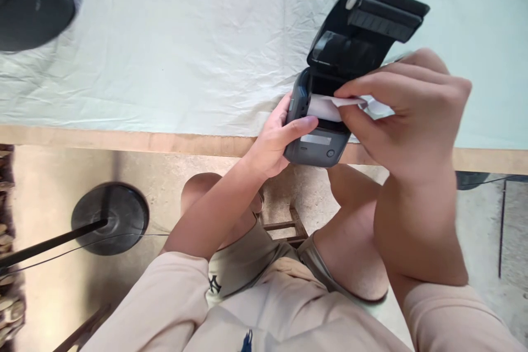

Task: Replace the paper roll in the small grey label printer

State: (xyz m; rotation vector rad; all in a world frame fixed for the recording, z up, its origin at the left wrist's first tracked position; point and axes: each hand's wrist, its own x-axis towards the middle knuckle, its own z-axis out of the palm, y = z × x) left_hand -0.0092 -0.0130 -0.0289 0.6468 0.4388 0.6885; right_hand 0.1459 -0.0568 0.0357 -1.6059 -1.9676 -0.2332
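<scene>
A dark grey portable label printer (319, 154) is held over the table's near edge, its black lid (350, 27) swung up. My left hand (276, 137) grips the printer's left side, thumb resting on the front near a small pale label. Inside the compartment sits a white paper roll (322, 109). My right hand (408, 104) pinches the loose end of that paper between thumb and forefinger, just above the compartment's right side. The hand partly covers the printer's right edge.
A pale, wrinkled cloth (185, 49) covers the table, whose wooden edge (124, 140) runs across in front of me. A black object (33, 5) stands at the upper left. On the floor are a round black stand base (127, 231) with a pole and thin cable, and a wooden stool (297, 225).
</scene>
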